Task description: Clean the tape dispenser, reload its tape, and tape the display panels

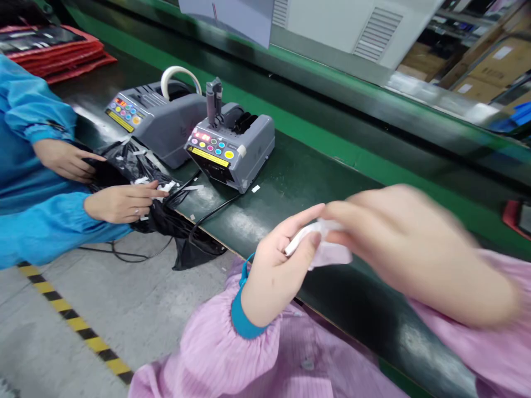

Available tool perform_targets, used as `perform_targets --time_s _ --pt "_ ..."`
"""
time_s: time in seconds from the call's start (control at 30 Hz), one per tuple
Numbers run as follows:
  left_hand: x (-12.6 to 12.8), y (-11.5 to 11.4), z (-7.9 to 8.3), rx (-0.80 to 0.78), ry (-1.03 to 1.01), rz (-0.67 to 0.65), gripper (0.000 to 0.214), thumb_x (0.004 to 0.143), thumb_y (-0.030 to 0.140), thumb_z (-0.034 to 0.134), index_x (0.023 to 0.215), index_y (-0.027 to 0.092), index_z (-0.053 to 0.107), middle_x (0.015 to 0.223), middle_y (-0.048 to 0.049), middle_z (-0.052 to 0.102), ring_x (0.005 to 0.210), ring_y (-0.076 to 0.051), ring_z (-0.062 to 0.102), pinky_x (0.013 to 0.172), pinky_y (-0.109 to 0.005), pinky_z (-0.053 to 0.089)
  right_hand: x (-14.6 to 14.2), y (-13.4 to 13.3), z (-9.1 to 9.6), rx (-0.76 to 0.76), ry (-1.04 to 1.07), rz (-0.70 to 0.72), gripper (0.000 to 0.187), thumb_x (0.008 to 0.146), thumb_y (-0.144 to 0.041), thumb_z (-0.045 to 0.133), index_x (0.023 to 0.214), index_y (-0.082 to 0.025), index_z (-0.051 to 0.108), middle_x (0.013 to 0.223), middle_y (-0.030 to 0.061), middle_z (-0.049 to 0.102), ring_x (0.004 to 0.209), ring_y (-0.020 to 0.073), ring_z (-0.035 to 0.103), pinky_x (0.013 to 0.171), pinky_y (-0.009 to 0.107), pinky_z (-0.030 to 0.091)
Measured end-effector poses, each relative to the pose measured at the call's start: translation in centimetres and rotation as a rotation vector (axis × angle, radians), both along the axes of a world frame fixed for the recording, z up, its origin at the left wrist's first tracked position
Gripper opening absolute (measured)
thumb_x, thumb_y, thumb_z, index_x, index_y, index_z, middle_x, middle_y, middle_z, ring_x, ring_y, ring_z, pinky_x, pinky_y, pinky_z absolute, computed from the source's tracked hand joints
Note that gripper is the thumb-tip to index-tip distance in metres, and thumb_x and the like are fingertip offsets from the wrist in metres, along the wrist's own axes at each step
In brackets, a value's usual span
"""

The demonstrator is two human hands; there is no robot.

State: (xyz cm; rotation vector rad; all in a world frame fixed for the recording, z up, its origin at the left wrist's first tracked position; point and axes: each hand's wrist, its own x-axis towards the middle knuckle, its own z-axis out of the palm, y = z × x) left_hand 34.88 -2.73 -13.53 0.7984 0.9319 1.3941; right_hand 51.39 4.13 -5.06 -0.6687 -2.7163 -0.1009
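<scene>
In the head view my left hand [282,265] is closed around a small, flat white piece [332,251], its thumb pressed on top. The piece looks thin and slightly see-through at its lower right end; its exact kind cannot be made out. My right hand [398,237] is smeared by motion, with its fingertips pinched at the upper right edge of the same white piece, touching the left index fingertip. Both hands are above the near edge of the dark green bench [307,177].
Two grey tape dispensers [232,149] with lit panels stand on the bench to the left. A co-worker in blue sleeves [41,221] handles a black plastic bag [157,215]. Red packs [70,55] lie at the far left. A black cable hangs over the bench edge.
</scene>
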Motion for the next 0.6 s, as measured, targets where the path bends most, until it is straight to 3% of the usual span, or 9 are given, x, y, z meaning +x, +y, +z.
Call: perform_targets --time_s 0.07,0.17,0.27,0.43,0.6 --pt "-0.4 -0.1 0.1 -0.003 0.035 0.01 0.045 0.09 0.035 0.072 0.132 0.021 0.066 0.088 -0.003 0.077 0.071 -0.015 0.068 0.064 -0.023 0.055 -0.6 0.8 -0.8 -0.004 0.049 -0.009 0.035 0.108 -0.035 0.035 0.101 -0.02 0.066 0.078 0.0056 0.063 0.065 0.0203 0.057 0.061 0.034 0.042" --pt "-0.9 0.1 -0.4 -0.011 0.051 0.042 0.048 0.091 0.036 0.071 0.134 0.018 0.062 0.095 -0.0055 0.077 0.084 -0.018 0.071 0.074 -0.025 0.057 -0.5 1.5 -0.9 -0.02 0.343 -0.252 0.034 0.106 -0.045 0.04 0.109 -0.024 0.067 0.085 0.0062 0.065 0.07 0.0213 0.06 0.063 0.035 0.043" --pt "-2.3 0.7 -2.0 -0.018 0.044 0.097 0.052 0.088 0.043 0.074 0.131 0.017 0.061 0.091 -0.0056 0.076 0.08 -0.017 0.071 0.07 -0.025 0.056 0.4 1.6 -1.3 -0.174 0.633 -0.394 0.032 0.104 -0.05 0.045 0.111 -0.029 0.068 0.079 0.0038 0.059 0.065 0.0205 0.055 0.062 0.037 0.042" --pt "-8.3 2.6 -5.4 -0.157 0.068 0.483 0.048 0.064 0.047 0.09 0.089 0.014 0.066 0.074 -0.0013 0.07 0.062 -0.013 0.063 0.058 -0.022 0.05 0.6 2.0 -6.0 -0.51 0.545 -0.415 0.025 0.098 -0.05 0.055 0.108 -0.031 0.068 0.078 0.0043 0.061 0.062 0.021 0.055 0.053 0.035 0.041" --pt "-14.4 4.9 -6.8 -0.109 0.081 0.773 0.055 0.054 0.052 0.09 0.086 0.016 0.064 0.076 -0.0002 0.07 0.066 -0.014 0.065 0.065 -0.026 0.053 -1.3 1.9 -10.1 -0.689 0.674 -0.365 0.028 0.1 -0.051 0.053 0.107 -0.027 0.068 0.078 0.0012 0.061 0.066 0.0171 0.058 0.06 0.031 0.047"
